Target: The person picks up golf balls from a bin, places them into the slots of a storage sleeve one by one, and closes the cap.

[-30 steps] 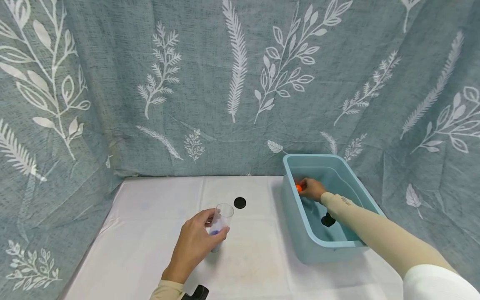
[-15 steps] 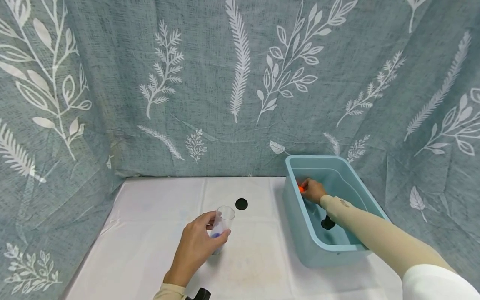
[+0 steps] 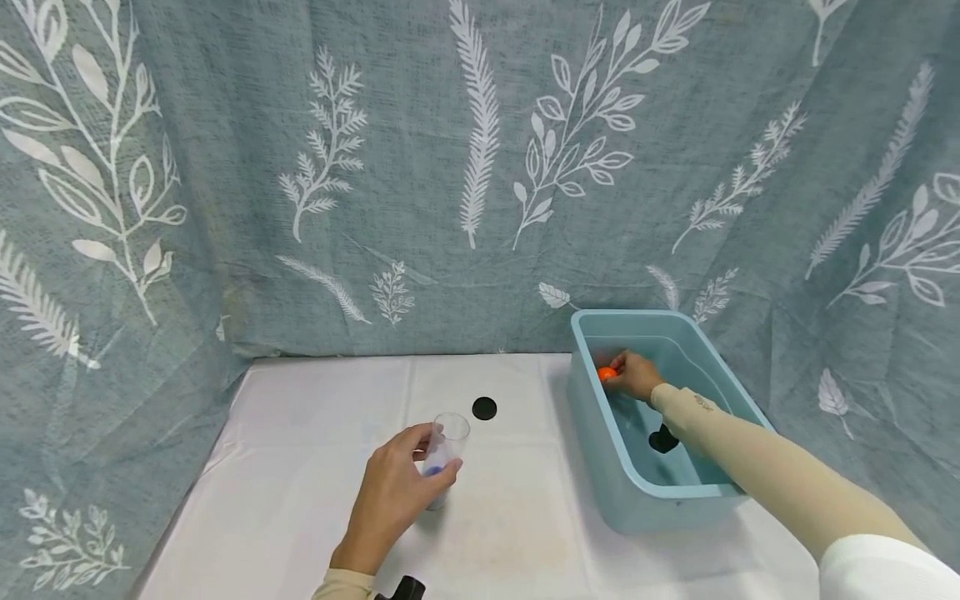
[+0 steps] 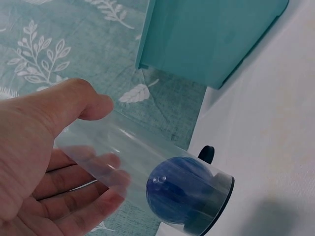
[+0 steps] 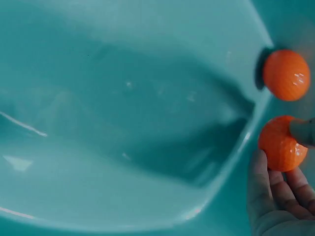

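Observation:
My left hand point(image 3: 401, 483) holds a clear plastic cylinder point(image 4: 133, 142) upright over the white table, thumb on one side and fingers on the other. A blue ball point(image 4: 179, 189) sits at the bottom of the cylinder, by its dark base. My right hand point(image 3: 636, 377) is down inside the blue-green tub point(image 3: 622, 462), near its left wall. Between thumb and fingers it pinches an orange ball point(image 5: 281, 143) with a dimpled-looking surface. Close by in the right wrist view is a second orange ball point(image 5: 286, 75), which I cannot make out in the head view.
A flat black disc point(image 3: 484, 408) lies on the white-covered table point(image 3: 517, 517), between the cylinder and the tub. A leaf-patterned curtain point(image 3: 420, 183) hangs behind the table and at both sides. A black wrist device point(image 3: 663, 438) shows below my right forearm.
My right hand has shifted slightly right, away from the tub's left wall, and more of the orange ball shows. My left hand and the cylinder stay nearly still.

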Motion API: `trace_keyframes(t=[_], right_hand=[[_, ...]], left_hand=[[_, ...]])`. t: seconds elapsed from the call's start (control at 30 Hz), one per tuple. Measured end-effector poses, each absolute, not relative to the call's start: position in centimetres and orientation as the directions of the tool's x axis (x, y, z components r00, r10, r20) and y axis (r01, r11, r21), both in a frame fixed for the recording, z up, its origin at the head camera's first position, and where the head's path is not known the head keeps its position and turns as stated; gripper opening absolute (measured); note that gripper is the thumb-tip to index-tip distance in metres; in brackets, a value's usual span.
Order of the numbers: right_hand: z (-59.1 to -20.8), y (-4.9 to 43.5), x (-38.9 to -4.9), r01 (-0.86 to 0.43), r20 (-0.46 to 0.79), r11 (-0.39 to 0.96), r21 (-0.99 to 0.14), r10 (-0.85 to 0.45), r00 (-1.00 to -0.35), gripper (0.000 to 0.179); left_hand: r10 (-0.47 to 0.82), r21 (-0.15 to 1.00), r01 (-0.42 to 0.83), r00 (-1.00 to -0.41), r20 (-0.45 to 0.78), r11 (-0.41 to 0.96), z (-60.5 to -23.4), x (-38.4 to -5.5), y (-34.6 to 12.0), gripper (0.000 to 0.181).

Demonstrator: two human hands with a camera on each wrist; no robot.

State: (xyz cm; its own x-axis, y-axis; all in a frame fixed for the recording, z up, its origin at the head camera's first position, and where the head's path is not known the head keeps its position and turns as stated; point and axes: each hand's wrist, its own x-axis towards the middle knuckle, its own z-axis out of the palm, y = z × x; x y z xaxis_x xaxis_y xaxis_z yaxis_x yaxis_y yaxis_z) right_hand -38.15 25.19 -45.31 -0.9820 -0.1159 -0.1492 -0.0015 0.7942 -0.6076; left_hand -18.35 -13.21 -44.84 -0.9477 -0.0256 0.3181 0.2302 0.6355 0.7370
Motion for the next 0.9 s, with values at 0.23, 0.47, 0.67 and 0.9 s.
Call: trace_keyframes(t=[0.23, 0.47, 0.67, 0.9], right_hand=[[-43.7, 25.9, -37.7, -0.005, -0.178, 0.780, -0.626, -0.149, -0.973, 0.051], [-42.2, 26.1, -36.5, 0.059, -0.216, 0.713, -0.699, -0.133, -0.967, 0.052], [-40.3, 25.9, -35.0, 0.072, -0.197, 0.624, -0.778, -0.133, -0.971, 0.056], [-38.3, 25.6, -33.3, 0.091, -0.170, 0.441, -0.893, -0.143, -0.975, 0.056]], left_hand=[[-0.002, 0.731, 0.260, -0.942, 0.337, 0.631, -44.4, -18.6, -12.7, 0.044], [0.015, 0.729, 0.270, -0.942, 0.336, 0.629, -43.8, -18.8, -12.2, 0.043], [0.034, 0.721, 0.283, -0.940, 0.340, 0.632, -43.3, -18.8, -11.8, 0.044], [0.037, 0.721, 0.274, -0.945, 0.326, 0.636, -43.0, -18.8, -11.5, 0.046]])
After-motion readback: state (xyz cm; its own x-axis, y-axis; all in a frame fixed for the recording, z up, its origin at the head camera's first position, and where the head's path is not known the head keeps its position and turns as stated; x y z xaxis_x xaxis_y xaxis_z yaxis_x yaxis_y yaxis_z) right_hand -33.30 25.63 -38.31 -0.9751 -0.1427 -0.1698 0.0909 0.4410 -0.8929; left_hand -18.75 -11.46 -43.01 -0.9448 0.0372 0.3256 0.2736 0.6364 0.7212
